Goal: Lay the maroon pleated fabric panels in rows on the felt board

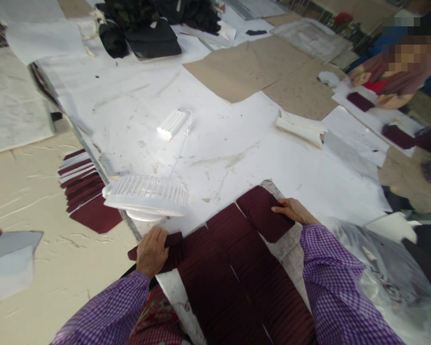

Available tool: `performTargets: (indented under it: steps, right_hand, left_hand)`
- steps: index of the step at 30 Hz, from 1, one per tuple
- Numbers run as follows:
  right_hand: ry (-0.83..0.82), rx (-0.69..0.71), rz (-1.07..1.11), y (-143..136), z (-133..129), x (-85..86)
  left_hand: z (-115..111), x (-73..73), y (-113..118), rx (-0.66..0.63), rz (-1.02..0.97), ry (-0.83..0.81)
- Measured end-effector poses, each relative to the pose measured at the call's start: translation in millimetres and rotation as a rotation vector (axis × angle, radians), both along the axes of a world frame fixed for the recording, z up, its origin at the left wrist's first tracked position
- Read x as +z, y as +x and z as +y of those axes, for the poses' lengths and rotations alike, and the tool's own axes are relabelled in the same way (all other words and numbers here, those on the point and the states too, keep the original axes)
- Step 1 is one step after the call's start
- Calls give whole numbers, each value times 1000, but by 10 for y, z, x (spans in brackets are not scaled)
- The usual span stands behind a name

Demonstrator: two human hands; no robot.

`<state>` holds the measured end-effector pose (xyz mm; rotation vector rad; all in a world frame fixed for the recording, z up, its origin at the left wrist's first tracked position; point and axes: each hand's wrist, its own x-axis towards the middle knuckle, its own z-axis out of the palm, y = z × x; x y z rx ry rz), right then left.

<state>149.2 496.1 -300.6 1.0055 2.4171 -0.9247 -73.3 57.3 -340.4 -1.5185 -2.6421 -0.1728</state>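
Maroon quilted panels [237,268], near desk [219,148]. Left hand [152,250] closed, gripping narrow maroon strip [174,239]; right hand [290,211] open, flat on small maroon piece [264,211]. White fan [145,196] just beyond.

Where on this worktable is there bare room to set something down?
Bare white paper lies between the white fan, the small lit lamp and the folded white pieces. It is crowded near both hands, left hand and right hand, on the maroon quilted pieces.
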Motion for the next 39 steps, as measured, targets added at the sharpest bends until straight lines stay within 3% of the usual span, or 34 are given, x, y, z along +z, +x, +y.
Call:
performTargets:
  steps: [23, 39]
  right_hand:
    - [256, 34, -291, -132, -138, 60]
    - [302, 44, -381, -197, -213, 145]
  left_hand:
    - [-1, -5, 6, -12, 32, 39]
    - [-1, -1, 1, -10, 12, 15]
